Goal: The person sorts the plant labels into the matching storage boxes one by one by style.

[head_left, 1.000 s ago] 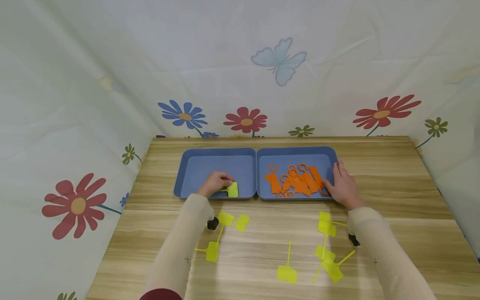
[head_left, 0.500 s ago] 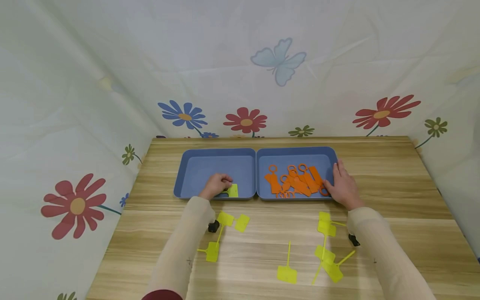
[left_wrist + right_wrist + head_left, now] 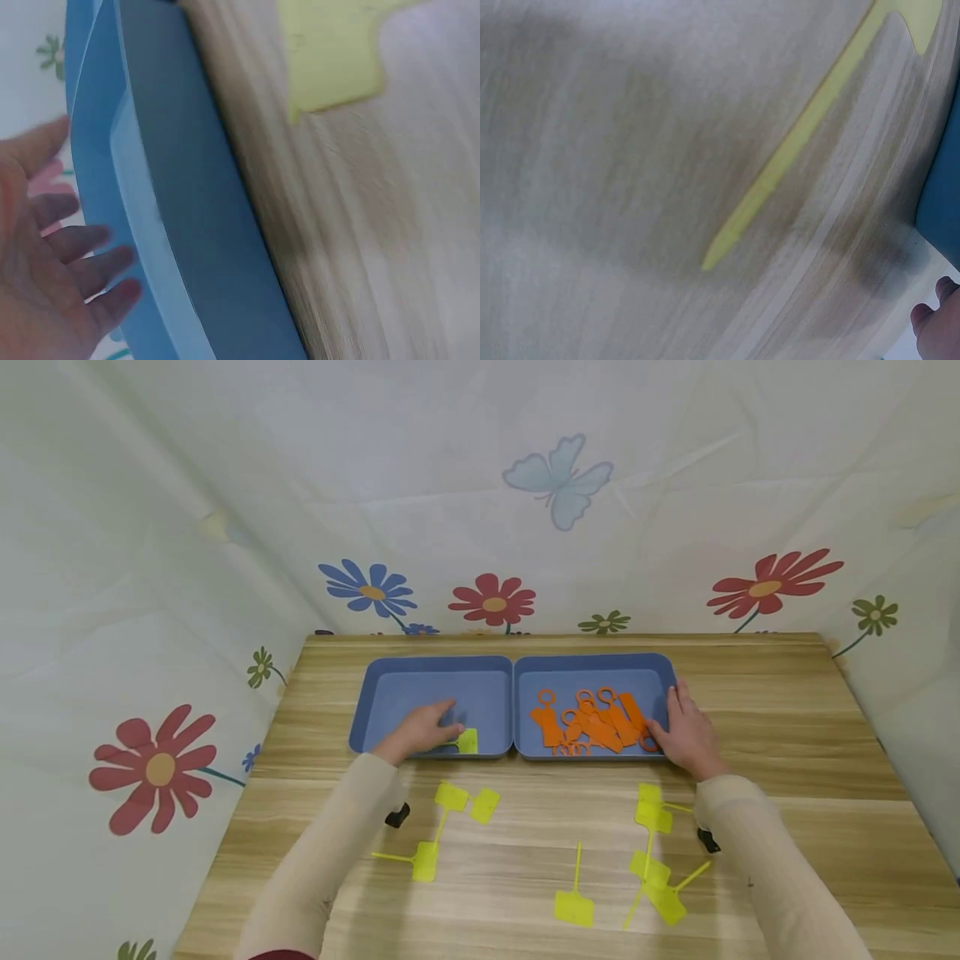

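In the head view my left hand (image 3: pixel 417 732) is over the near part of the left blue tray (image 3: pixel 405 688), its fingers extended and holding nothing. The left wrist view shows the same hand (image 3: pixel 52 259) with fingers spread. Just beside the thumb, a yellow tag (image 3: pixel 468 742) with a thin stem lies in that tray; the hand partly hides the stem. My right hand (image 3: pixel 690 737) rests against the right rim of the right blue tray (image 3: pixel 558 675). Orange tags with ring ends (image 3: pixel 600 728) lie in a loose pile inside it.
Several yellow stemmed tags lie on the wooden table (image 3: pixel 517 860), including a pair (image 3: pixel 451 797) on the left, a single one (image 3: pixel 574 908) in the middle and an overlapping cluster (image 3: pixel 663 897) at right. A printed curtain (image 3: pixel 420 510) hangs behind.
My left hand has let go of the yellow tag in the left tray, straightened its fingers and shifted slightly left. The right hand has stayed at the tray rim.
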Action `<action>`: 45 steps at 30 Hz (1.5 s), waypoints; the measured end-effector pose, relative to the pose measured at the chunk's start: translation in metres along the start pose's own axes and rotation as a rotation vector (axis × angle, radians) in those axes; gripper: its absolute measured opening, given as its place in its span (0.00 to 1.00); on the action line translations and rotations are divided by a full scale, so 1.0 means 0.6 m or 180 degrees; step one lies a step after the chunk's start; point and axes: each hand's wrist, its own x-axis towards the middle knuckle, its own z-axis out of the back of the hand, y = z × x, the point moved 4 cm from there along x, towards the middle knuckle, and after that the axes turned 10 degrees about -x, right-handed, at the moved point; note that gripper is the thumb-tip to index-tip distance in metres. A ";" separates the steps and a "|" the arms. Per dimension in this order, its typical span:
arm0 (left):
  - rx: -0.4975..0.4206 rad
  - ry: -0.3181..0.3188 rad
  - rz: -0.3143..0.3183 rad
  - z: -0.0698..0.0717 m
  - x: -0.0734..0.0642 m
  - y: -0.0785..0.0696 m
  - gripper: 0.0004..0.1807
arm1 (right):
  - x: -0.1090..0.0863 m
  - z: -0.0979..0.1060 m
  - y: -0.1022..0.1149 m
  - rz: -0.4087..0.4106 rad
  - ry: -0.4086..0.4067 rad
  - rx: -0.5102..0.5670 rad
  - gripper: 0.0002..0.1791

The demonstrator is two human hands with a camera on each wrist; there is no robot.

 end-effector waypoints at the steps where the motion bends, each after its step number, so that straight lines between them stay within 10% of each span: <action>1: 0.0118 -0.0019 -0.0081 -0.001 -0.006 -0.004 0.37 | 0.001 0.000 0.000 -0.0001 -0.0001 -0.0004 0.42; 9: 0.1048 -0.0149 -0.0941 -0.048 -0.060 -0.034 0.42 | 0.002 0.001 -0.001 -0.0007 -0.0006 -0.0045 0.42; 17: 0.1366 0.0097 -0.1530 -0.113 -0.107 -0.053 0.37 | 0.002 0.001 0.000 0.0001 -0.0016 -0.0014 0.42; 30: 0.1525 0.0098 -0.1394 -0.167 -0.110 -0.033 0.33 | 0.003 0.003 0.002 -0.0016 -0.0030 -0.0006 0.42; 45: 0.1499 0.0061 -0.1288 -0.162 -0.082 -0.050 0.27 | 0.002 0.000 0.002 -0.0020 -0.0031 -0.0045 0.42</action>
